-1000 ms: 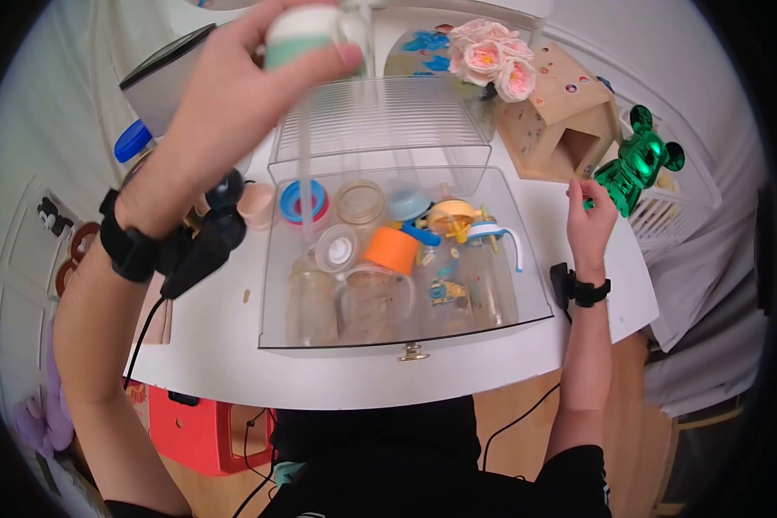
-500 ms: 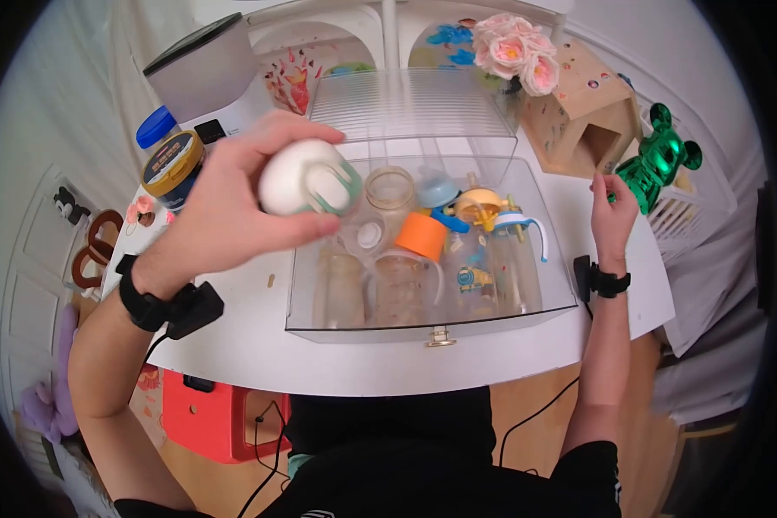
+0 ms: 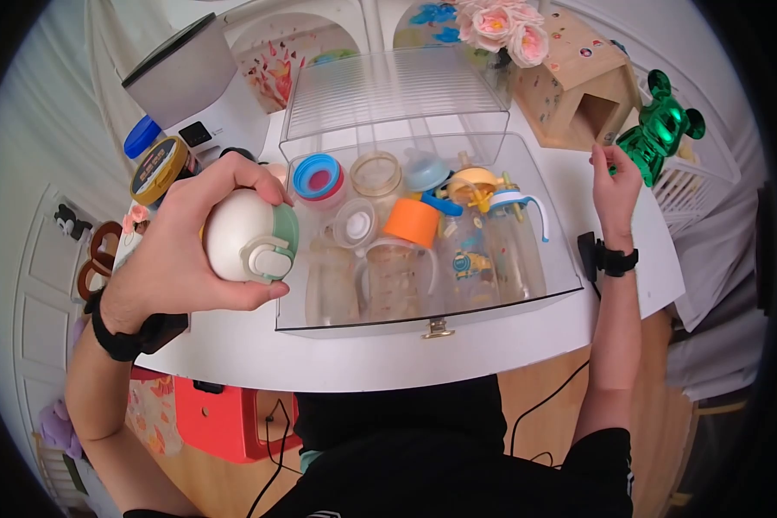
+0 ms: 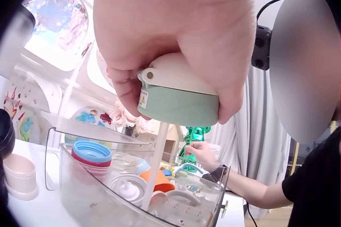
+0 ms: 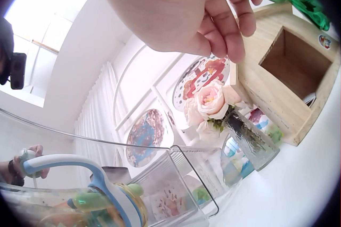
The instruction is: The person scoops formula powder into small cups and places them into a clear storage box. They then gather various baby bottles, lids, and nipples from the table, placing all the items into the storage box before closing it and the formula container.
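Note:
My left hand [image 3: 160, 268] grips a white and green bottle lid [image 3: 250, 233] with a flip cap, thumb and fingers round its sides. A long pale straw [image 4: 158, 163] hangs down from it in the left wrist view. Beside this hand is a clear drawer [image 3: 527, 304] of bottle parts: stacked blue and red rings [image 3: 318, 177], an orange cap [image 3: 412, 223], a white ring with a teat [image 3: 355, 223] and several clear bottles [image 3: 470, 272]. My right hand [image 3: 617, 198] holds nothing, fingers loosely curled, near a shiny green bear figure [image 3: 660, 125].
At the back left stand a white and grey appliance [image 3: 190, 95] and a tub with a yellow lid [image 3: 160, 168]. Pink flowers [image 3: 505, 30] and a wooden house [image 3: 574, 82] occupy the back right. A red stool [image 3: 224, 419] is below the table.
My left hand has brought the lid down from high at the back toward the drawer's left side. The straw is now hidden in the head view. My right hand has stayed in place.

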A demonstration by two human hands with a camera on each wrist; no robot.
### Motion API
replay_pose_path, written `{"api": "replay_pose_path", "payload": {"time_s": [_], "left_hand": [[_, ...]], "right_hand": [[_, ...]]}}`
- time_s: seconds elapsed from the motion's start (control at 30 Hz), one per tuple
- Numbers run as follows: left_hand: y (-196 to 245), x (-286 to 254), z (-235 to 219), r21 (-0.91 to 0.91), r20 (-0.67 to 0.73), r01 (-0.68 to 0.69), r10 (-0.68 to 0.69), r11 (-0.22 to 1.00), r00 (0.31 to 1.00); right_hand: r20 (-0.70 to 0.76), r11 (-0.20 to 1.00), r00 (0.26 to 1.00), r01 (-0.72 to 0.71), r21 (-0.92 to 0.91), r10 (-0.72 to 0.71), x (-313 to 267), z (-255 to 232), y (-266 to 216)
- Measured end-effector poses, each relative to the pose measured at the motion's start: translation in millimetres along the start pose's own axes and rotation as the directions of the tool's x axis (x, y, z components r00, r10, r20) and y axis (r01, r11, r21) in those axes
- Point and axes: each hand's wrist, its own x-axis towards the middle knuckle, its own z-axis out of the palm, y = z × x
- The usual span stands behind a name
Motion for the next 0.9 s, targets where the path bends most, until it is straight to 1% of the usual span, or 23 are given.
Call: {"api": "replay_pose_path", "payload": {"time_s": [0.1, 0.2, 0.3, 0.4, 0.47, 0.6, 0.7, 0.8, 0.9], "left_hand": [[7, 0, -5, 0.046, 0.027, -0.037, 0.036, 0.998, 0.999], [10, 4, 0, 0.147, 0.043, -0.110, 0.105, 0.983, 0.994], [7, 8, 12, 0.141, 0.051, -0.118, 0.111, 0.983, 0.992], [7, 13, 20, 0.146, 0.086, -0.169, 0.158, 0.975, 0.984], [6, 15, 26, 0.201, 0.109, -0.175, 0.155, 0.964, 0.982], [15, 25, 25, 0.272, 0.177, -0.157, 0.111, 0.949, 0.978], [18, 37, 27, 0.199, 0.167, -0.154, 0.121, 0.968, 0.978], [18, 47, 34, 0.199, 0.212, -0.183, 0.140, 0.963, 0.967], [22, 49, 37, 0.259, 0.282, -0.196, 0.120, 0.946, 0.952]], "right_hand": [[0.007, 1.000, 1.000, -0.009, 0.004, 0.009, 1, 0, 1], [0.006, 1.000, 1.000, -0.008, 0.010, 0.008, 1, 1, 3], [0.008, 1.000, 1.000, -0.003, 0.005, 0.003, 2, 1, 5], [0.009, 1.000, 1.000, -0.012, -0.008, 0.012, 1, 0, 1], [0.013, 0.999, 0.999, -0.029, -0.014, 0.029, 1, -1, -3], [0.010, 1.000, 1.000, 0.008, -0.001, -0.008, 2, 0, 5], [0.023, 1.000, 1.000, -0.006, -0.005, 0.007, 1, -1, 0], [0.018, 1.000, 1.000, -0.015, 0.011, 0.015, 1, 0, -1], [0.016, 1.000, 1.000, 0.004, 0.009, -0.004, 2, -1, 1]]}}
